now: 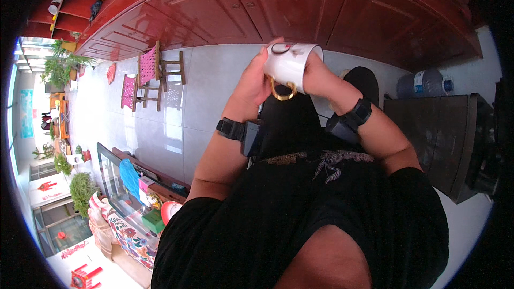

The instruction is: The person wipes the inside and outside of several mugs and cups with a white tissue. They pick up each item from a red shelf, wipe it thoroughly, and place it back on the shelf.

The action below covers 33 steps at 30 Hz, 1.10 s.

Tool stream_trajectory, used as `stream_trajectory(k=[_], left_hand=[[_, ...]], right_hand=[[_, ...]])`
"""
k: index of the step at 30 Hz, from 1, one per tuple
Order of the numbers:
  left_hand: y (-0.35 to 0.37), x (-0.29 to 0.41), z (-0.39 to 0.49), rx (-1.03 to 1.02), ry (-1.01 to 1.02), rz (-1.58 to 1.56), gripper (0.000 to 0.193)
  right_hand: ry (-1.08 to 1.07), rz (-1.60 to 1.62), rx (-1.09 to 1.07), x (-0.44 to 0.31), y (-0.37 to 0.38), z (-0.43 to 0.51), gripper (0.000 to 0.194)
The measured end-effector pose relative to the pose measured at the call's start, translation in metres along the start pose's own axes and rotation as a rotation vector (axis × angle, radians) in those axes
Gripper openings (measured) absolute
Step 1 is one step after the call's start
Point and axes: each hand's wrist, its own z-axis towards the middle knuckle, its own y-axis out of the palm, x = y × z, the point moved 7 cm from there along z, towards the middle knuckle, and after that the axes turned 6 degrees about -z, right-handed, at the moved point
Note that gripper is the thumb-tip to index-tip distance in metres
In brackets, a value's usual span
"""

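Observation:
A white mug with a gold handle and a dark printed design is tilted on its side before me, its mouth facing right. My left hand holds it around the base end, with the fingers partly hidden behind it. My right hand reaches into the mouth, so its fingertips are hidden inside the mug. Whether those fingers grip anything in there cannot be seen. The gold handle points down toward my lap, between my wrists.
Red wooden cabinets run along the far side. Folding stools with pink woven seats stand on the tiled floor at left. A dark cabinet and a large plastic bottle are at right. A glass-topped table holds several things at lower left.

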Motion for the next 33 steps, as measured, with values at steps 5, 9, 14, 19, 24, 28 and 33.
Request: stream_trajectory(k=[5, 9, 14, 19, 24, 28, 33], left_hand=[[0.024, 0.01, -0.006, -0.308, 0.158, 0.113, 0.085], [0.01, 0.008, -0.002, -0.108, 0.255, 0.236, 0.077], [-0.009, 0.005, -0.001, 0.034, 0.216, 0.106, 0.057], [-0.027, 0.005, 0.003, 0.233, 0.035, -0.033, 0.049], [-0.011, 0.016, 0.0, 0.074, 0.06, -0.292, 0.062], [-0.005, 0.014, 0.002, 0.011, 0.057, -0.37, 0.061], [-0.013, 0.005, 0.003, 0.062, 0.07, -0.269, 0.059]], right_hand=[[0.465, 0.872, 0.224, 0.018, -0.018, -0.001, 0.027], [0.463, 0.726, 0.156, 0.02, -0.001, -0.004, 0.024], [-0.019, -0.083, -0.039, -0.006, 0.005, 0.007, 0.029], [-0.068, -0.899, -0.236, -0.014, 0.002, 0.012, 0.025], [-0.315, -0.534, 0.058, -0.056, -0.033, 0.004, 0.023], [-0.328, -0.455, 0.111, -0.067, -0.045, -0.002, 0.025], [-0.49, -0.702, 0.135, -0.073, -0.017, -0.007, 0.017]])
